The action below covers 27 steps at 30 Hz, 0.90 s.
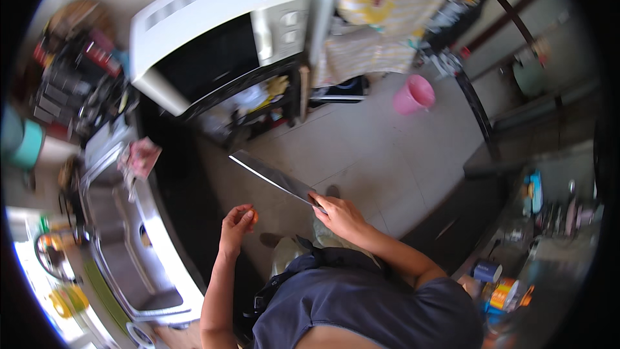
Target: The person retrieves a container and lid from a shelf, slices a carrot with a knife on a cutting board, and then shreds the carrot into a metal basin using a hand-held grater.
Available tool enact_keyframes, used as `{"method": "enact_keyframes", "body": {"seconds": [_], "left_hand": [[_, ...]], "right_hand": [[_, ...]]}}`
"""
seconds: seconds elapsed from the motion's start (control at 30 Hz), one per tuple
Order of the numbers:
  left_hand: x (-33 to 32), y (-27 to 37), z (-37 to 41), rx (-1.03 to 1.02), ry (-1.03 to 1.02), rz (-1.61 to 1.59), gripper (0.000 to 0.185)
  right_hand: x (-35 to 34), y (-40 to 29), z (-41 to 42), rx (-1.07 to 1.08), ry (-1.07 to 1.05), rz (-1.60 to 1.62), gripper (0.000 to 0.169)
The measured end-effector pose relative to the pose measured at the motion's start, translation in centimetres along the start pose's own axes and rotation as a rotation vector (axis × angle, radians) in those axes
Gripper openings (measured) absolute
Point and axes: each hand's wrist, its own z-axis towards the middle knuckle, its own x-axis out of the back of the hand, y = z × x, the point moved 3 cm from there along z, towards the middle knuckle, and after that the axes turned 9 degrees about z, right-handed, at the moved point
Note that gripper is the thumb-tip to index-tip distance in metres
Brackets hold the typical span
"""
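My right hand [336, 214] grips the handle end of a large knife [273, 177], whose broad blade reaches out to the upper left over the floor. The blade's lit edge faces down and left. To the left, my left hand [236, 227] pinches a small orange piece [253, 216], too small to name, between thumb and fingers. The hands are apart, in front of my body, and the blade does not touch the orange piece.
A stainless steel sink [114, 237] lies on the left, with a pink cloth [140, 157] at its rim. A white microwave oven [218, 34] stands ahead on a dark shelf. A pink bucket [414, 95] is on the tiled floor. A counter with bottles [506, 295] runs along the right.
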Motion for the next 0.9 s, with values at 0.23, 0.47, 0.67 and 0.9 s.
{"method": "enact_keyframes", "body": {"seconds": [0.23,0.47,0.67,0.9], "left_hand": [[-24.7,5.7,13.3,0.103,-0.391,0.166,0.032],[-48.4,10.9,25.2,0.252,-0.61,0.287,0.026],[-65.8,11.4,36.9,0.392,-0.727,0.282,0.024],[-83.0,11.3,52.4,0.258,-0.46,0.464,0.035]], "right_hand": [[15.8,16.9,-7.5,-0.302,0.395,-0.1,0.047],[27.8,29.0,-11.5,-0.66,0.634,0.021,0.045],[36.6,38.8,-11.0,-0.893,0.749,0.169,0.039],[44.8,51.6,-8.2,-0.92,0.826,0.199,0.038]]}}
